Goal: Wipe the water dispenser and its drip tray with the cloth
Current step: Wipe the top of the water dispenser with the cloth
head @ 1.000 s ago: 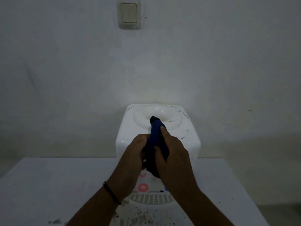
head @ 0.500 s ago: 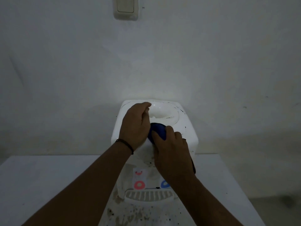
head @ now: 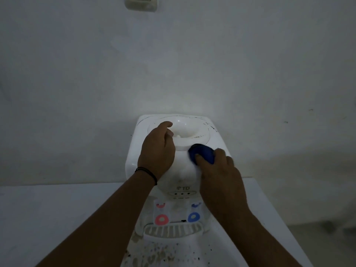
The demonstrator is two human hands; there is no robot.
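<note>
Gripping blue cloth (head: 202, 154) in right hand (head: 221, 182) on dispenser (head: 181, 176) top, left hand (head: 157, 151) resting loose-fingered beside, wall switch (head: 141, 3) above

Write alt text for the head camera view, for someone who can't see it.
A right hand presses a blue cloth on a white water dispenser's top while the left hand rests beside the bottle well. Below, the drip tray looks grimy.

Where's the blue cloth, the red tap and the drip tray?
blue cloth (head: 202, 153), head view, bunched middle.
red tap (head: 161, 219), head view, round ring.
drip tray (head: 173, 231), head view, slotted grille.
</note>
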